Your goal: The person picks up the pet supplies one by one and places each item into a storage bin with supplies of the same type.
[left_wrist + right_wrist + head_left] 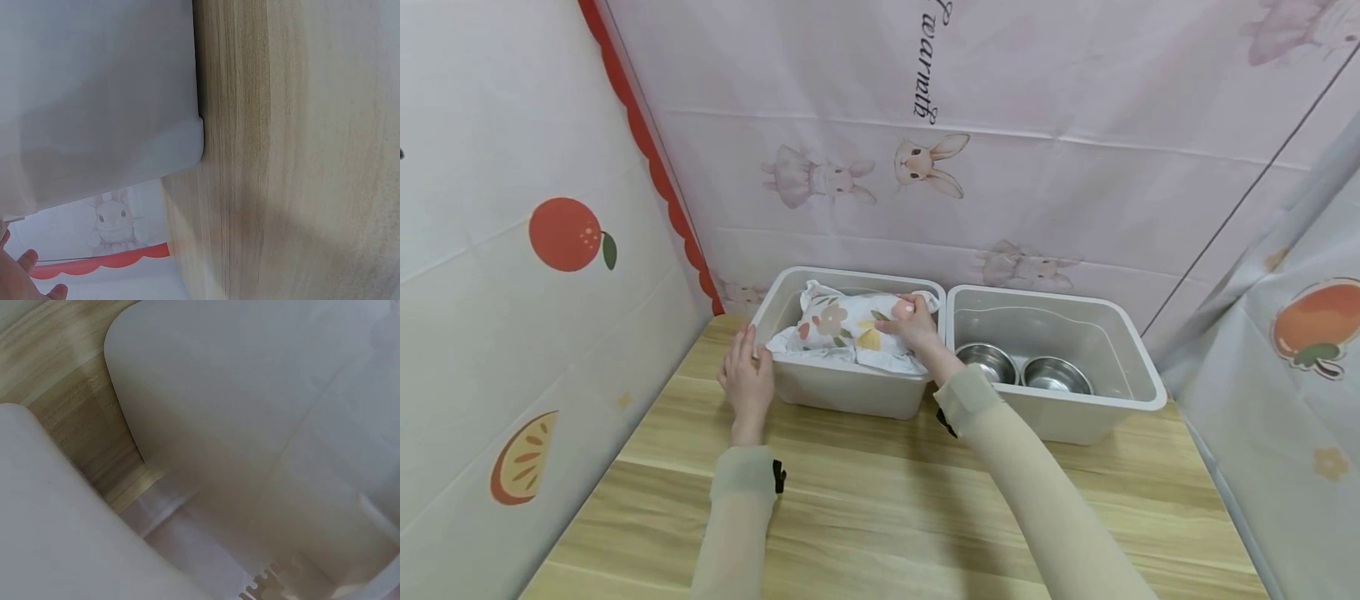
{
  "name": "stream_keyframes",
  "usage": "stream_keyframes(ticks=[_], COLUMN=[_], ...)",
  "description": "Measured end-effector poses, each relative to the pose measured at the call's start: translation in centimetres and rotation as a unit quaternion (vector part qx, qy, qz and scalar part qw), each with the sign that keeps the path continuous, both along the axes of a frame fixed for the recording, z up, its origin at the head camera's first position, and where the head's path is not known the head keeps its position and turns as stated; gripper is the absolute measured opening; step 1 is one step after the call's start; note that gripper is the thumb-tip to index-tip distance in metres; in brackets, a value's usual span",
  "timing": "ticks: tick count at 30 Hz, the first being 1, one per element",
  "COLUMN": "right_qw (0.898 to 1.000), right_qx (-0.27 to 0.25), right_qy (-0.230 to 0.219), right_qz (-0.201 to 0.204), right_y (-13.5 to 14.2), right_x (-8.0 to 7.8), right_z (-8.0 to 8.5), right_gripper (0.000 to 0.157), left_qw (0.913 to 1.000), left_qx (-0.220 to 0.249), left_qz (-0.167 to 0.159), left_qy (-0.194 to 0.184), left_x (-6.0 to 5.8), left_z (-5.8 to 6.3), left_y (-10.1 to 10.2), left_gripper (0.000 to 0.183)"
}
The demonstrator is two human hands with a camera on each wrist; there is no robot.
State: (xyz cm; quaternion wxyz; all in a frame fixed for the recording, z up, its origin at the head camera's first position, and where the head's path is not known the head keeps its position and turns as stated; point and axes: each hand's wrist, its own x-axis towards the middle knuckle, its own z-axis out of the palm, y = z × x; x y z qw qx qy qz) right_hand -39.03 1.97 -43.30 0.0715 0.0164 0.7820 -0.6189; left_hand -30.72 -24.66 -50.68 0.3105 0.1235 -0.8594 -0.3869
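Observation:
A small pillow [827, 321] with a floral print and frilled white edge fills the left plastic bin [842, 392], its front edge lying over the near rim. My right hand [917, 329] grips the pillow's right end, thumb on top and fingers bent around the fabric. At the bin's front left corner, my left hand [748, 379] rests against the outside by the rim. The left wrist view catches a few spread fingers [28, 259] beside the bin wall. No part of the right hand shows clearly in the right wrist view.
Close on the right stands a second bin [1052, 300] holding two metal bowls [1056, 379]. Both bins sit on a wood-grain table [850, 492] against a wall covering [850, 217] with rabbit prints. Another covering [490, 333] with fruit prints borders the left side.

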Motion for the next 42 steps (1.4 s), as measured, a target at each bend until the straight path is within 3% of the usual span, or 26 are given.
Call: stream_keyframes(ticks=[8, 16, 26, 34, 42], right_qw=[1.000, 0.999, 0.998, 0.996, 0.996], right_qx=[0.012, -0.005, 0.015, 0.005, 0.008], right_qy=[0.007, -0.015, -0.013, -0.029, -0.031], right_qz=[0.003, 0.034, 0.052, 0.084, 0.083], right_y=[-0.6, -0.6, -1.2, -0.9, -0.9], right_x=[-0.3, -0.1, 0.0, 0.1, 0.1], right_z=[-0.6, -0.7, -1.4, -1.1, -1.4], right_gripper=[0.076, 0.071, 0.064, 0.066, 0.068], left_qw=[1.0000, 1.0000, 1.0000, 1.0000, 1.0000], left_qx=[-0.001, 0.000, -0.001, 0.000, -0.001], left_qz=[0.000, -0.002, 0.003, 0.001, 0.000], left_qy=[0.001, -0.002, -0.006, 0.001, -0.004], left_x=[0.0, 0.0, 0.0, 0.1, 0.1], left_z=[0.2, 0.1, 0.2, 0.2, 0.2], left_y=[0.1, 0.0, 0.0, 0.1, 0.1], left_gripper=[0.050, 0.050, 0.051, 0.049, 0.050])
